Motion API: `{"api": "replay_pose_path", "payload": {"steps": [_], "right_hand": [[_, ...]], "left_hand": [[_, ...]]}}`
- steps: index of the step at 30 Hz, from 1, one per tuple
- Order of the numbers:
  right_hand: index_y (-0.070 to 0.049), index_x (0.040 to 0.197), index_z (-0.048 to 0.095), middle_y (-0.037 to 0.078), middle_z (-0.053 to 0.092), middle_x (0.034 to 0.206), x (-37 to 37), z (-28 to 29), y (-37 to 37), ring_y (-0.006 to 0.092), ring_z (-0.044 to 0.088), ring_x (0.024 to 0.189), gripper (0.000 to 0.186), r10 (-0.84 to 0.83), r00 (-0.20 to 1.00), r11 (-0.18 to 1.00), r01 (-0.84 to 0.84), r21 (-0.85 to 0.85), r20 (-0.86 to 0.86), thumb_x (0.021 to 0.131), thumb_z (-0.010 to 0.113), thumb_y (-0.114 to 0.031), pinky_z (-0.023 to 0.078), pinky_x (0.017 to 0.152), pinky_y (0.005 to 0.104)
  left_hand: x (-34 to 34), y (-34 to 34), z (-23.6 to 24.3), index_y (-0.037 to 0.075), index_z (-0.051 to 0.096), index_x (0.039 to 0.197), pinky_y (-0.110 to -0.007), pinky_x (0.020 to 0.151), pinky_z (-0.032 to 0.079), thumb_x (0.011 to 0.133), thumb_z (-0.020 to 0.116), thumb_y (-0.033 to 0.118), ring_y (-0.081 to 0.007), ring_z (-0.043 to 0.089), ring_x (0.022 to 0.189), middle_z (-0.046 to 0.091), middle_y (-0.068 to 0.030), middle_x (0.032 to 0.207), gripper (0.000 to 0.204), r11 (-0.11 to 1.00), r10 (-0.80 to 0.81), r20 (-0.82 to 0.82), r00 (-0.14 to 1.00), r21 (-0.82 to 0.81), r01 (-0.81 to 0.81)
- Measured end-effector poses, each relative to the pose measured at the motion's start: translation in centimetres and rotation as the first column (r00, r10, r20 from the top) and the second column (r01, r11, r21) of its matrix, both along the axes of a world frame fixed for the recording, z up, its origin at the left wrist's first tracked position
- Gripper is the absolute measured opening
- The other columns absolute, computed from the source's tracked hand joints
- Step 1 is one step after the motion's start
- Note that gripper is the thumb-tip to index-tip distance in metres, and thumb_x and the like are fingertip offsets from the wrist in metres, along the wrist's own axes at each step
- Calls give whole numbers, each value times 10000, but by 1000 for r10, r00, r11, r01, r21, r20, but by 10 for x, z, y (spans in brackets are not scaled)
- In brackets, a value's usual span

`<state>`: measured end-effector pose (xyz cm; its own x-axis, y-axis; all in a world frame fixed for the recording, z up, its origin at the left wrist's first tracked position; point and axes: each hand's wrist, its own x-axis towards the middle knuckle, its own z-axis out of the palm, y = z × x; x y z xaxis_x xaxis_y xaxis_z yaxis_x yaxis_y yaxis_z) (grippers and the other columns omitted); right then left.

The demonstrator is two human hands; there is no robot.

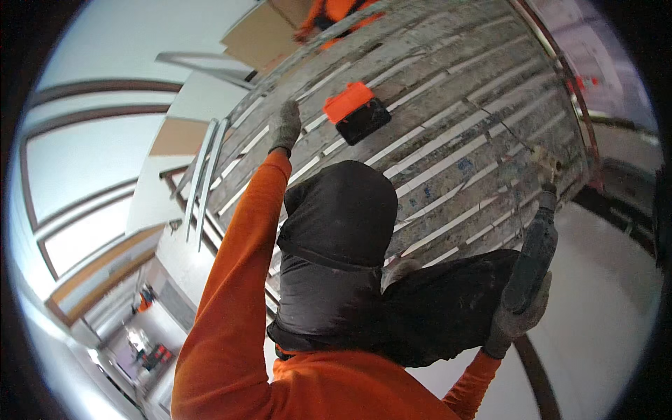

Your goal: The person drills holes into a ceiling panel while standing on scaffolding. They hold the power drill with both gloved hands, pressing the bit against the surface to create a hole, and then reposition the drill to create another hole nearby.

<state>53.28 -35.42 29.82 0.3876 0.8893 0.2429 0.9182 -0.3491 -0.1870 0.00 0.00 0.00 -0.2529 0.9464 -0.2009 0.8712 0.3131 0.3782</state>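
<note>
My left hand (284,126), in a grey glove, reaches forward over the slatted, paint-stained platform (437,175); its fingers point away from me, too small and foreshortened to read. My right hand (521,311), also gloved, grips a long dark power tool (532,248), whose front end has a pale, dusty fitting (546,164) near the platform's right side. A black case with an orange lid (357,115) rests on the planks between my hands, farther forward. My knees in black trousers are bent beneath me.
Another person in orange (336,17) is at the platform's far edge, beside tan boards (248,42). Long metal channels (206,175) lie along the left edge. A rusty rail (588,133) borders the right. A corridor with distant red-and-black objects (157,357) shows at lower left.
</note>
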Motion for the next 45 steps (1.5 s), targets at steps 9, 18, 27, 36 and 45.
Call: {"api": "replay_pose_path", "payload": {"steps": [9,18,27,36,45], "right_hand": [[-6,1466,519,206,602,1428,-78,65,-109,366,584,1305,730,-446,890,881,456,-129,101,867,794,-321,419,1125,480],[18,1413,552,215,616,1400,-163,151,-189,399,582,1290,675,-628,710,712,689,-131,319,877,784,-321,420,1117,526],[56,1374,563,235,669,1294,-233,243,-190,402,662,1167,638,-595,566,747,652,131,571,898,760,-318,532,995,493],[0,1403,503,214,661,1226,-299,267,-175,380,676,1031,746,-529,532,768,632,106,661,819,827,-332,541,870,505],[-26,1336,556,195,706,1141,-309,219,-138,330,701,911,670,-585,709,811,525,258,395,759,822,-240,535,731,456]], "left_hand": [[8,36,-71,-34,657,1139,-385,879,524,1037,590,196,-253,678,973,719,-150,1062,260,967,-243,425,872,176,184],[-21,41,-115,4,609,1144,-426,872,486,992,559,166,-302,614,935,636,-154,1031,228,930,-368,307,878,129,345],[-27,79,-116,17,632,1199,-405,896,471,1039,537,299,-260,601,1037,648,-129,1152,337,871,-480,274,834,33,490],[-12,67,-75,-20,675,1182,-386,826,513,966,619,207,-244,628,936,683,-95,1046,318,854,-503,380,776,82,513],[-4,78,-56,-52,665,1101,-406,811,534,873,684,79,-259,629,912,672,-148,1028,263,837,-437,497,750,-80,541]]}}
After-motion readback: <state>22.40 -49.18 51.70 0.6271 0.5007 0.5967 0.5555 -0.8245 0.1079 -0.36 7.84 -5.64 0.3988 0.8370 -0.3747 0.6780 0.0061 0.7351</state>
